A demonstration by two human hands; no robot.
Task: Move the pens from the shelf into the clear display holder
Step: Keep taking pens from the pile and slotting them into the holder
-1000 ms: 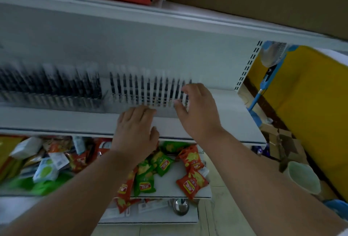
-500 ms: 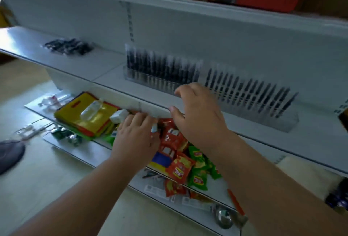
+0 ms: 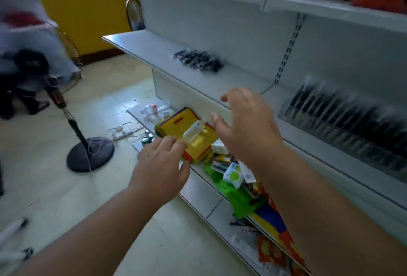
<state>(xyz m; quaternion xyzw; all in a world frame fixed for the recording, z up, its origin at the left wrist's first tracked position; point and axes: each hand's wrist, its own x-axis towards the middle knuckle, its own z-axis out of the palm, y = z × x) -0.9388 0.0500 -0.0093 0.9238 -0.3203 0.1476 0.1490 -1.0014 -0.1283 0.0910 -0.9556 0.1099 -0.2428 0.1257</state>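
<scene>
Pens (image 3: 198,61) lie on the shelf (image 3: 141,42) beyond both hands' spread, empty fingers (image 3: 222,98).

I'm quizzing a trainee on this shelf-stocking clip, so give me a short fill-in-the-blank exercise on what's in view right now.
1. The loose pile of black pens lies on the same shelf as the clear display holder, to its ____.
2. Both the left hand and the right hand hold ____.
3. The standing fan rests on the ____.
4. On the lower shelf, a small clear bottle lies on a ____ packet.

Missing words: left; nothing; floor; yellow
</scene>
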